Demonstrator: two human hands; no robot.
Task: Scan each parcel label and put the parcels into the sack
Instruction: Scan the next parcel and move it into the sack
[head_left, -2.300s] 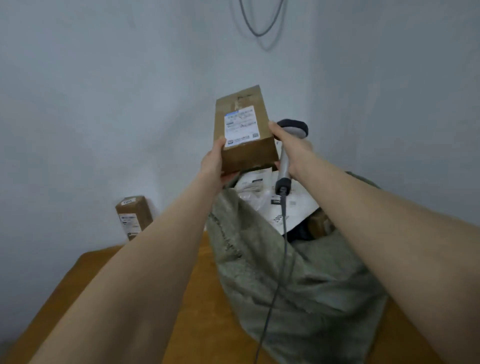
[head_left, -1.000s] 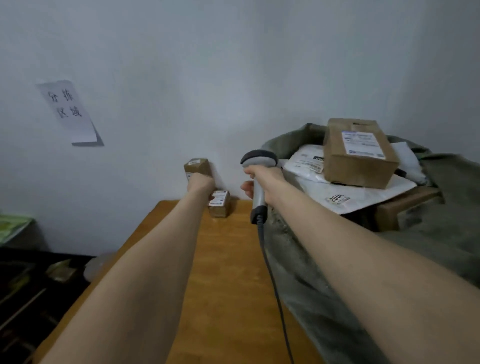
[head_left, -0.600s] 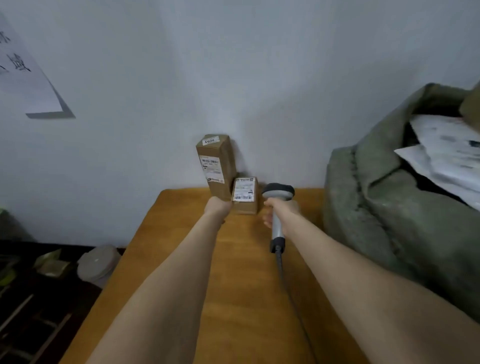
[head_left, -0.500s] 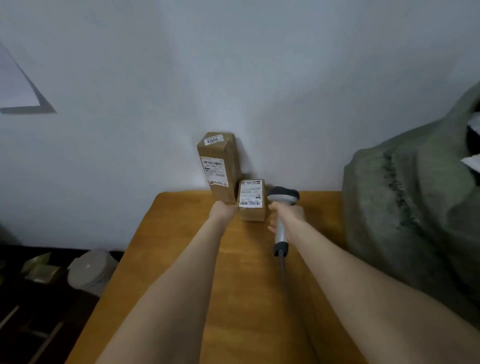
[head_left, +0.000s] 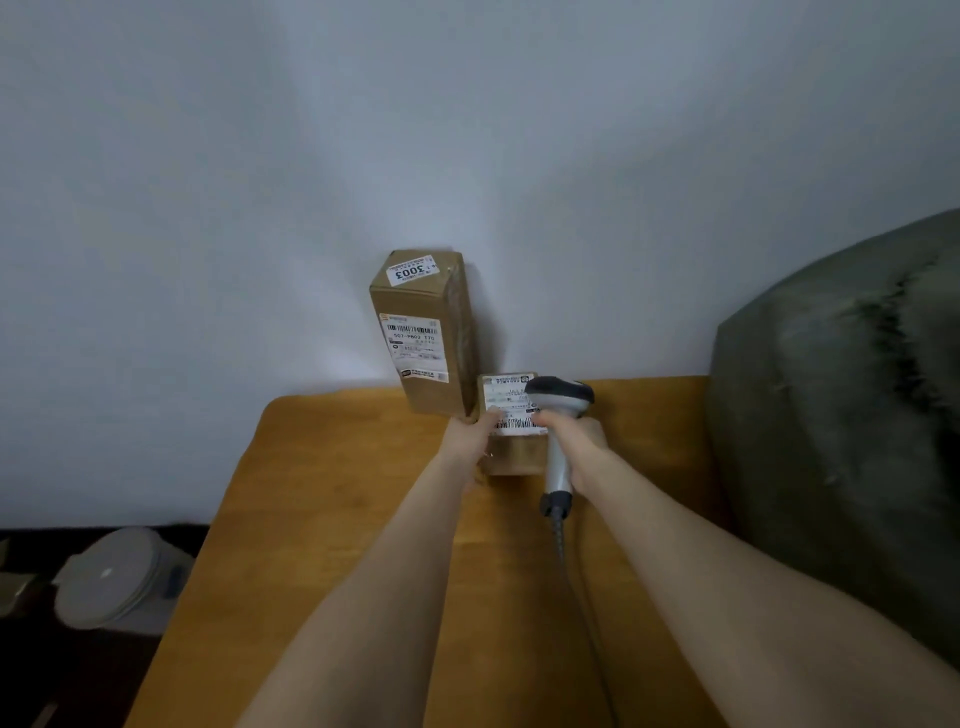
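Note:
A small brown parcel (head_left: 511, 452) with a white barcode label stands at the far end of the wooden table (head_left: 332, 519). My left hand (head_left: 470, 431) grips its left side. My right hand (head_left: 576, 441) is shut on a grey handheld scanner (head_left: 558, 410), whose head covers the label's right part. A taller brown parcel (head_left: 423, 332) marked 3003 stands upright against the wall just left of it. The green sack (head_left: 841, 395) bulges at the right; its opening is out of view.
The scanner's cable (head_left: 571, 571) trails back along the table between my forearms. A grey lidded bucket (head_left: 117, 577) sits on the dark floor left of the table. A white wall stands right behind the parcels.
The earlier parcel went onto the pile in the sack. My view swung left to the table end, both hands reached the small parcel, and my left hand has closed on it.

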